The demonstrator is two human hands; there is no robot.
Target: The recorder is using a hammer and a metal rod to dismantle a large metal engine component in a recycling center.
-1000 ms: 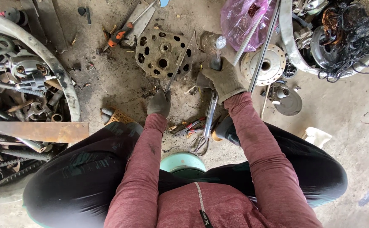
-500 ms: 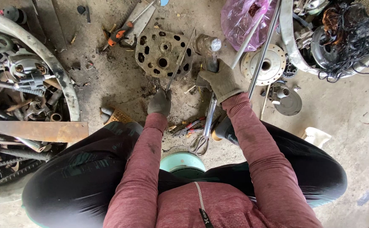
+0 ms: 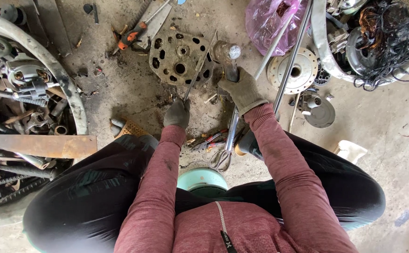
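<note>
Person sits low on a pale green stool, knees spread, working on the concrete floor between them.

Right hand, gloved, fingers wrapped tight around the handle of a hammer. The shiny steel head stands just beyond the fingertips, raised over the work; the grip sits close to the head, likely for short, controlled blows.

Left hand, gloved, fingers closed on the lower end of a thin metal rod. The rod slants up and away from the fingers, its far end lying across the edge of a round perforated metal plate. Held like a chisel or punch, probably so the tip stays put against the plate; whether the tip actually touches it I cannot tell.

The plate lies flat on the floor just beyond both hands, dirty, with many holes.

Below the right wrist, between the knees: scissors and red-handled pliers, within easy reach. Orange-handled tool beyond the plate to the left. Pink plastic bag beyond the hammer head; a round metal disc and two long steel bars to the right of the right hand. Scrap heap well off to the left.
</note>
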